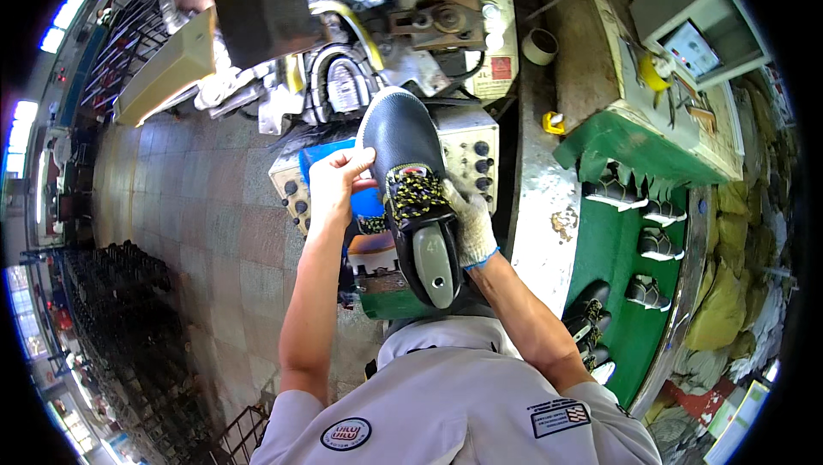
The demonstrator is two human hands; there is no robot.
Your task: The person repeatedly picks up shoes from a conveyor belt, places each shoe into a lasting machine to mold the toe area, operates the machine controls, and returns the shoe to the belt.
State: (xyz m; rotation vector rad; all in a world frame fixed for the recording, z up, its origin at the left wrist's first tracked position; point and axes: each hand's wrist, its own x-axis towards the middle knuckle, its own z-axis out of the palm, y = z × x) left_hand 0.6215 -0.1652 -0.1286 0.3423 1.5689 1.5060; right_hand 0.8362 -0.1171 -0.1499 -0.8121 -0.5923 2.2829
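A dark leather shoe (401, 132) with yellow-speckled black laces (415, 192) is held up in front of me, its toe pointing away. A grey-green shoe last (435, 264) fills its opening. My bare left hand (334, 182) grips the shoe's left side, thumb at the edge and fingers partly hidden beneath. On the right side, near the laces, my right hand (472, 223) in a knitted glove holds the shoe, its fingers partly behind it. Just beyond the toe stands a machine (347, 79) with metal clamps and curved hoses.
Panels with black knobs (482, 163) flank the shoe. On my right, several shoes (658, 244) rest on a green surface (591, 251), below a bench (677, 135) with tools. Dark racks (129, 319) stand on the tiled floor (223, 225) at left. A tape roll (539, 47) lies far right.
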